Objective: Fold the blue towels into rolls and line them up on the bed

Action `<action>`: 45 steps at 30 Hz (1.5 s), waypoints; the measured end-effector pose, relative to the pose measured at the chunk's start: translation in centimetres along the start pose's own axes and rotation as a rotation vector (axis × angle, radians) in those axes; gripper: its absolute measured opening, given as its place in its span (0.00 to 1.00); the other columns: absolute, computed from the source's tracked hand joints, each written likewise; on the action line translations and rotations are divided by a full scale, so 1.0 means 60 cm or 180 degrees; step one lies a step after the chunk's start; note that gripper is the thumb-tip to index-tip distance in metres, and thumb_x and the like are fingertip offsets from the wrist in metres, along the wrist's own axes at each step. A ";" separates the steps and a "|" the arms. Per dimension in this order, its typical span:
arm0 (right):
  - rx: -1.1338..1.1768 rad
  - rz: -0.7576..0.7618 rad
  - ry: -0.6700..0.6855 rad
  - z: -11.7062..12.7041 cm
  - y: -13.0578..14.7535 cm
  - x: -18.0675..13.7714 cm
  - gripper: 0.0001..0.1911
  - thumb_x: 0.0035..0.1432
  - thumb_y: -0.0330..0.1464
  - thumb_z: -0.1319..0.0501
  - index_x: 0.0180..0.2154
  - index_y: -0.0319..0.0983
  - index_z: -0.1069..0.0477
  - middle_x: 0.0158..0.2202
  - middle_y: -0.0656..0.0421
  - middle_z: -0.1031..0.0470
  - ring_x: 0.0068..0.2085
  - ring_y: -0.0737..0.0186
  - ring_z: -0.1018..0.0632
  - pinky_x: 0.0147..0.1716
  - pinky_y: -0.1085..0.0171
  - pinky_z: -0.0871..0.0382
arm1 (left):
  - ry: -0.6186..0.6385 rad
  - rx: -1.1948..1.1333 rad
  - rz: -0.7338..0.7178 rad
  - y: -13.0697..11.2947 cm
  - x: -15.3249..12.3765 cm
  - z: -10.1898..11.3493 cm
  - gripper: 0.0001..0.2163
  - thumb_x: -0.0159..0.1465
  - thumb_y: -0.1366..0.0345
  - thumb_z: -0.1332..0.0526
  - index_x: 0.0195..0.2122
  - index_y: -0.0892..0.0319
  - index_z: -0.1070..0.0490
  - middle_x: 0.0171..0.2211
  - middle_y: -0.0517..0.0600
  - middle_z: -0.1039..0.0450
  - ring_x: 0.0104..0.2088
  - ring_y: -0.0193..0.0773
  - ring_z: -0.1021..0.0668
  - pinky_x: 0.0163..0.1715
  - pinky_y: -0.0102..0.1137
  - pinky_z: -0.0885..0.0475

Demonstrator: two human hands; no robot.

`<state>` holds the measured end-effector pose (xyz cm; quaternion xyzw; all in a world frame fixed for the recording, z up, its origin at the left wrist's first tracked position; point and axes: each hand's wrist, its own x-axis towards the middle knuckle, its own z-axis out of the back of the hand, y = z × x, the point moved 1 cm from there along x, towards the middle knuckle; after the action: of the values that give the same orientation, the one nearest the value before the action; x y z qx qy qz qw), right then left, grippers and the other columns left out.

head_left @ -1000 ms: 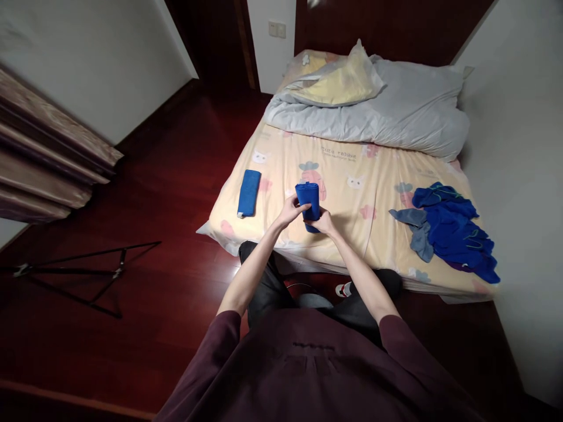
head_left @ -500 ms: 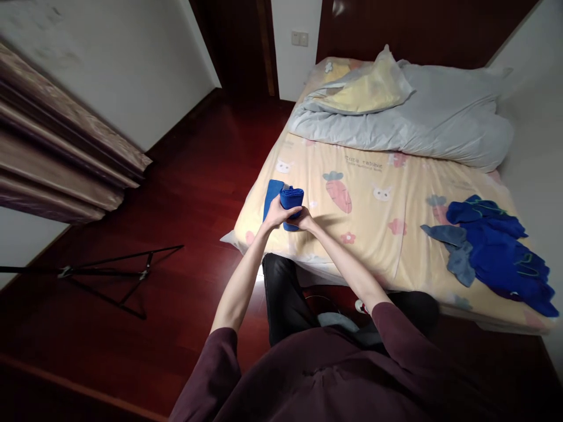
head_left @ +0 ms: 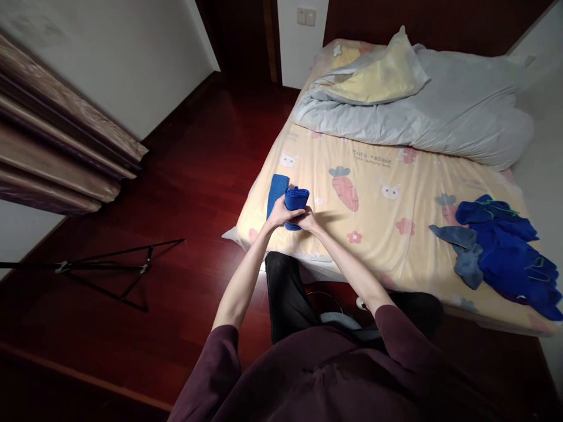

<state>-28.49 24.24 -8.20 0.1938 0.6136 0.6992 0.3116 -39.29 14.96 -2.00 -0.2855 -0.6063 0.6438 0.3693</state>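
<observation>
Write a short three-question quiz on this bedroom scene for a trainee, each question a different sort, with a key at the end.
1. True or false: the left hand and the right hand are both on the folded, bright-blue cloth bundle.

2. Multiple choice: in this view, where does the flat, rectangular, darker-blue folded cloth show? A) right of the bundle; B) left of the bundle, partly hidden; C) on the floor.

3. Fill in: the crumpled heap of blue and grey-blue cloth lies toward the ____ side of the pale-yellow printed bedsheet in this view.

Key: 1. True. 2. B. 3. Right.
</observation>
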 end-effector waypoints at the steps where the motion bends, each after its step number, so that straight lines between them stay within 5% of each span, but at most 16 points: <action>1: 0.0007 -0.0007 0.0009 -0.001 -0.002 0.000 0.21 0.41 0.32 0.23 0.40 0.36 0.19 0.40 0.53 0.14 0.44 0.47 0.14 0.49 0.54 0.16 | -0.0008 -0.0006 0.0007 0.002 0.000 0.001 0.24 0.42 0.61 0.16 0.37 0.60 0.24 0.38 0.52 0.19 0.44 0.48 0.18 0.53 0.41 0.22; 7: -0.0013 0.0038 0.0038 -0.008 -0.011 0.007 0.23 0.43 0.33 0.23 0.43 0.36 0.19 0.43 0.52 0.14 0.46 0.46 0.14 0.49 0.53 0.16 | -0.0067 -0.0167 0.0093 0.002 0.003 -0.003 0.26 0.43 0.67 0.16 0.43 0.60 0.22 0.41 0.53 0.19 0.45 0.47 0.18 0.54 0.40 0.23; 11: 0.0022 0.0258 0.0176 -0.004 -0.021 0.007 0.40 0.45 0.36 0.21 0.60 0.36 0.24 0.54 0.50 0.16 0.52 0.49 0.15 0.54 0.54 0.17 | -0.0256 -0.0344 -0.0075 0.003 -0.003 0.008 0.40 0.38 0.71 0.15 0.55 0.58 0.24 0.56 0.58 0.21 0.61 0.52 0.21 0.64 0.40 0.28; 15: -0.0418 0.0516 -0.0032 0.026 -0.041 -0.008 0.67 0.41 0.40 0.16 0.77 0.36 0.44 0.75 0.42 0.37 0.74 0.44 0.31 0.72 0.50 0.32 | -0.0526 0.0018 -0.0075 0.033 -0.029 0.039 0.54 0.38 0.66 0.13 0.66 0.64 0.34 0.74 0.69 0.40 0.78 0.54 0.42 0.74 0.42 0.41; 18: -0.0757 0.0346 -0.0197 0.056 -0.064 -0.029 0.74 0.44 0.44 0.17 0.81 0.39 0.56 0.81 0.43 0.52 0.80 0.42 0.43 0.78 0.45 0.43 | -0.0656 0.0370 0.0044 0.062 -0.059 0.060 0.58 0.43 0.59 0.13 0.72 0.65 0.42 0.79 0.70 0.53 0.81 0.53 0.53 0.78 0.43 0.50; 23: -0.0757 0.0111 -0.0352 0.099 -0.110 -0.111 0.62 0.54 0.45 0.23 0.80 0.45 0.53 0.80 0.47 0.49 0.80 0.46 0.42 0.78 0.46 0.43 | -0.0665 0.0774 -0.0148 0.078 -0.133 0.055 0.40 0.55 0.57 0.19 0.67 0.54 0.32 0.75 0.59 0.39 0.81 0.55 0.50 0.81 0.47 0.55; 26: -0.0401 -0.0041 -0.0376 0.131 -0.144 -0.207 0.49 0.57 0.47 0.27 0.74 0.41 0.38 0.76 0.43 0.37 0.75 0.45 0.31 0.74 0.48 0.34 | -0.0086 0.0678 0.0008 0.082 -0.216 0.012 0.19 0.65 0.56 0.29 0.57 0.47 0.23 0.64 0.53 0.25 0.73 0.56 0.32 0.78 0.52 0.44; 28: -0.0193 -0.0241 -0.0395 0.161 -0.168 -0.289 0.37 0.58 0.51 0.30 0.64 0.41 0.26 0.67 0.43 0.25 0.66 0.43 0.21 0.67 0.46 0.25 | 0.0332 0.0585 0.0190 0.091 -0.294 -0.033 0.09 0.68 0.53 0.33 0.47 0.44 0.18 0.51 0.53 0.18 0.58 0.59 0.19 0.71 0.55 0.31; 32: -0.0008 -0.0710 -0.1141 0.247 -0.204 -0.458 0.21 0.57 0.54 0.32 0.44 0.48 0.19 0.50 0.48 0.14 0.53 0.40 0.14 0.57 0.46 0.18 | 0.1148 0.0488 0.0873 0.127 -0.469 -0.136 0.12 0.69 0.46 0.38 0.39 0.43 0.16 0.45 0.54 0.15 0.51 0.57 0.15 0.64 0.55 0.24; 36: -0.0126 -0.0942 -0.2442 0.375 -0.218 -0.583 0.24 0.62 0.55 0.40 0.46 0.45 0.20 0.52 0.41 0.16 0.51 0.37 0.13 0.54 0.45 0.17 | 0.2511 0.0707 0.1136 0.154 -0.578 -0.212 0.14 0.66 0.45 0.40 0.38 0.39 0.15 0.46 0.53 0.14 0.53 0.58 0.15 0.61 0.52 0.22; 38: -0.0183 -0.1032 -0.2989 0.450 -0.221 -0.622 0.27 0.65 0.53 0.43 0.51 0.41 0.21 0.56 0.37 0.18 0.52 0.37 0.14 0.54 0.44 0.18 | 0.2827 0.0816 0.1011 0.161 -0.585 -0.224 0.13 0.67 0.45 0.41 0.39 0.35 0.15 0.48 0.50 0.14 0.54 0.57 0.14 0.61 0.51 0.21; 40: -0.0388 -0.1091 -0.3443 0.528 -0.223 -0.645 0.28 0.66 0.50 0.44 0.54 0.36 0.22 0.58 0.35 0.20 0.54 0.38 0.15 0.54 0.43 0.19 | 0.2730 0.1036 0.0787 0.167 -0.566 -0.215 0.14 0.68 0.46 0.42 0.41 0.34 0.15 0.49 0.50 0.14 0.54 0.56 0.14 0.60 0.51 0.21; 45: -0.1807 -0.1329 -0.3813 0.706 -0.226 -0.659 0.25 0.68 0.34 0.45 0.59 0.29 0.23 0.61 0.38 0.23 0.56 0.49 0.17 0.55 0.53 0.20 | 0.2359 0.1679 0.0441 0.188 -0.492 -0.146 0.22 0.70 0.47 0.46 0.48 0.52 0.16 0.52 0.59 0.15 0.54 0.58 0.14 0.59 0.52 0.20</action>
<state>30.75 29.54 -9.80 0.3352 0.1537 0.5306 0.7632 -16.97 -4.21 -16.43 -0.4326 -0.2282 0.6537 0.5774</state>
